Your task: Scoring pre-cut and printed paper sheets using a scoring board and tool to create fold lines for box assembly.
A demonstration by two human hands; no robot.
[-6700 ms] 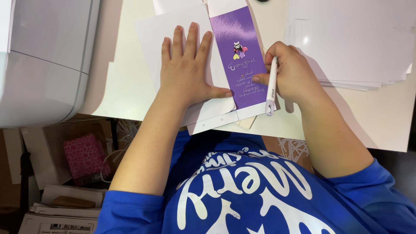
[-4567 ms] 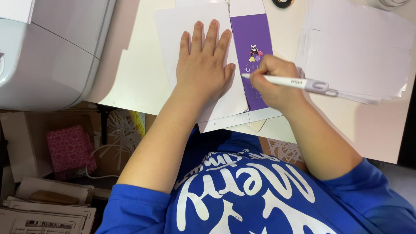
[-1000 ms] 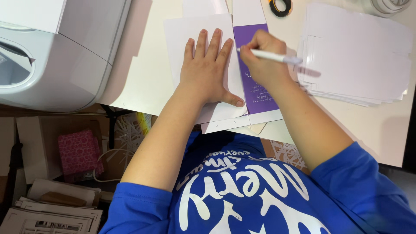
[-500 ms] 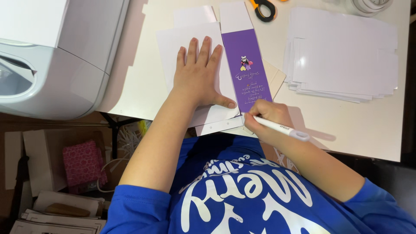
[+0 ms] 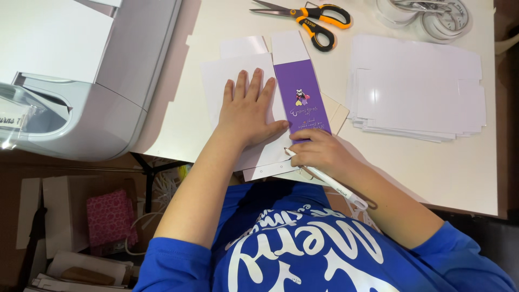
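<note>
Head view: left hand (image 5: 250, 111), fingers spread, palm flat on white card sheet (image 5: 230, 73). Right hand (image 5: 319, 151) curled, gripping white pen tool (image 5: 330, 183) at purple panel's (image 5: 300, 96) near end.

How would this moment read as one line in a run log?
left hand: flat on white card | right hand: holds white pen at purple strip | scissors, card stack aside

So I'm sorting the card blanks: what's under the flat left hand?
The left hand presses a white card sheet beside the purple strip. Whatever lies under the palm is covered.
</note>
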